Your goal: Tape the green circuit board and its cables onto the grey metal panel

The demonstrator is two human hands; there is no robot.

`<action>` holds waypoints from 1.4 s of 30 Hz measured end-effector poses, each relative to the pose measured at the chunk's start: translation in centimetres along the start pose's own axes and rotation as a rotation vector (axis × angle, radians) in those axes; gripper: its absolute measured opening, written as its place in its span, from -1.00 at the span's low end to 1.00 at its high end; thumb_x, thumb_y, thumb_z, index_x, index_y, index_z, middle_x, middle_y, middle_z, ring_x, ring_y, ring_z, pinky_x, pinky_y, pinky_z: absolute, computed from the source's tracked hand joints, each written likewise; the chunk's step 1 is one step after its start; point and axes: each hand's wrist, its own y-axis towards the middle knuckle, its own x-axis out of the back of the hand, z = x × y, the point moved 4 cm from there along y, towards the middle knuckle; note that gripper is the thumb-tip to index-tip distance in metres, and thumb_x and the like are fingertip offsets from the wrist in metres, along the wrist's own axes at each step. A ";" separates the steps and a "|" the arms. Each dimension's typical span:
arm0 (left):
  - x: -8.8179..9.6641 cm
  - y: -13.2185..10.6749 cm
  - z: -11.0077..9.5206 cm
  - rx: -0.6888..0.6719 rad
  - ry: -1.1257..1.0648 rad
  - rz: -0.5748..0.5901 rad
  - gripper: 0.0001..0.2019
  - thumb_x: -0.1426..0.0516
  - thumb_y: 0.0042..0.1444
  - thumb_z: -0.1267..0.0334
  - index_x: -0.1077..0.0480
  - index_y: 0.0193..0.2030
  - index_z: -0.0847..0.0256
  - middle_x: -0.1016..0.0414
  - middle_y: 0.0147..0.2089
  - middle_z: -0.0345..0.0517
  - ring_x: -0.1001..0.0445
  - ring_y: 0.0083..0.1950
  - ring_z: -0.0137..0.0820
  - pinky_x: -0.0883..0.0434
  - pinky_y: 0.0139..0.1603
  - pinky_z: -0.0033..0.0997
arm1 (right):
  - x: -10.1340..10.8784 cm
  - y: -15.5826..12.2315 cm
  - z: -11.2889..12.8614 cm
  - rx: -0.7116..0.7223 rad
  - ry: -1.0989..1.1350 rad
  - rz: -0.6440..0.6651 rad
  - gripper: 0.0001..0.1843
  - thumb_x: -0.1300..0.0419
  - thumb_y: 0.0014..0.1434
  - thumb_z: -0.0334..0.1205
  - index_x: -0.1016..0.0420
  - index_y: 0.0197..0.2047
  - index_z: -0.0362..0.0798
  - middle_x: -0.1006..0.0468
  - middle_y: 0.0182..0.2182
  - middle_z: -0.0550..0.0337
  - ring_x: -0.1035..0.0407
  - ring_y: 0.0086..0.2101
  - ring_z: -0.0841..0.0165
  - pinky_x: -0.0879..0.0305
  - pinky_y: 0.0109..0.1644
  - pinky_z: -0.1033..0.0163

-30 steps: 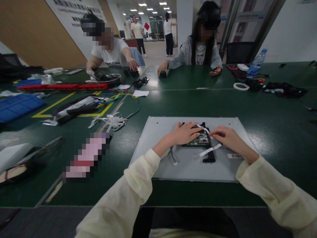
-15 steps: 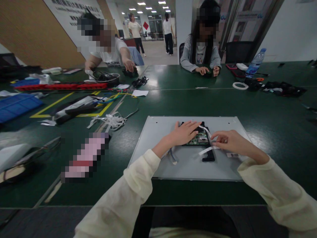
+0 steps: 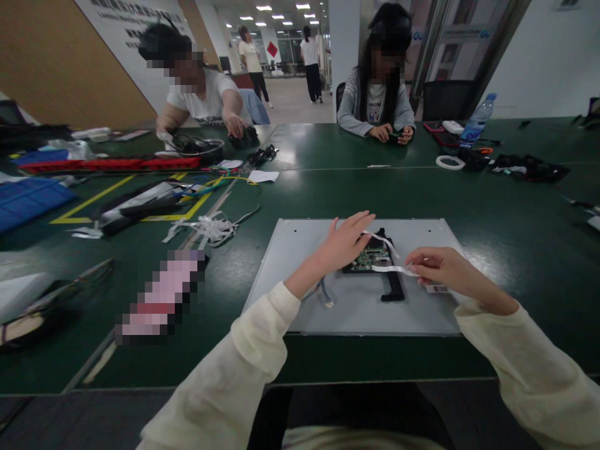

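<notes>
A grey metal panel [image 3: 304,300] lies flat on the green table in front of me. A small green circuit board [image 3: 370,259] in a black frame sits at its middle. My left hand [image 3: 344,242] hovers over the board's left side with fingers stretched out, holding nothing. My right hand [image 3: 438,267] is to the right of the board, fingers pinched on the end of a white flat ribbon cable [image 3: 391,269] that runs back toward the board. A second white ribbon [image 3: 382,240] arcs over the board's top.
Two people sit across the table, hands on small black parts. Loose white ribbons [image 3: 206,228], cables and black parts lie at left, with a red strip [image 3: 112,164] and a blue tray [image 3: 28,200]. A tape roll [image 3: 446,162] and a water bottle [image 3: 475,122] stand at the far right.
My left hand has lifted off the circuit board and opened. My right hand has pulled the white ribbon cable out to the right and raised it off the panel.
</notes>
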 end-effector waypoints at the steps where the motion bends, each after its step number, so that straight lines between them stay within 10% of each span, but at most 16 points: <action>1: 0.8 -0.1 -0.7 -0.011 -0.049 -0.055 -0.58 0.15 0.34 0.18 -0.14 0.28 0.18 -0.27 0.28 0.05 -0.26 0.26 -0.29 -0.17 0.24 -0.14 | -0.2 -0.1 0.2 0.021 -0.005 0.007 -0.61 -0.22 0.10 0.07 -0.49 -0.18 -0.09 -0.50 -0.43 0.17 -0.41 -0.47 0.42 -0.32 -0.38 0.30; 4: 1.9 -0.8 -3.1 0.006 -0.175 -0.001 -0.59 0.20 0.35 0.11 -0.39 -0.07 0.25 -0.53 -0.17 -0.05 -0.48 -0.20 -0.39 -0.36 -0.15 -0.38 | -0.7 -0.2 0.6 0.092 -0.020 0.021 -0.63 -0.20 0.12 0.06 -0.50 -0.20 -0.09 -0.50 -0.42 0.16 -0.40 -0.46 0.43 -0.30 -0.37 0.31; 9: 0.1 -2.7 -5.7 0.065 -0.156 0.191 -0.55 0.11 0.30 0.05 -0.39 -0.46 0.25 -0.41 -0.50 -0.18 -0.35 -0.48 -0.47 -0.23 -0.43 -0.46 | -0.8 -0.2 0.6 0.134 -0.083 0.000 -0.63 -0.17 0.15 0.05 -0.51 -0.17 -0.09 -0.51 -0.40 0.15 -0.36 -0.47 0.43 -0.28 -0.40 0.31; 18: -3.1 -3.6 -4.6 0.141 0.032 0.149 -0.66 0.05 0.26 0.15 -0.45 -0.37 0.23 -0.50 -0.41 -0.11 -0.43 -0.39 -0.38 -0.26 -0.40 -0.42 | -0.6 0.1 -0.6 0.151 -0.282 -0.063 -0.69 -0.13 0.17 -0.03 -0.40 -0.08 -0.01 -0.48 -0.40 0.22 -0.34 -0.46 0.44 -0.24 -0.42 0.34; 42: -3.3 -4.9 -5.3 0.131 0.357 0.187 -0.64 0.07 0.26 0.14 -0.49 -0.26 0.28 -0.56 -0.28 0.10 -0.55 -0.28 -0.14 -0.43 -0.32 -0.22 | -2.2 -0.4 0.9 0.238 -0.922 -0.243 -0.89 -0.07 0.09 -0.30 -0.24 -0.26 -0.01 -0.43 -0.38 0.21 -0.28 -0.44 0.38 -0.03 -0.38 0.31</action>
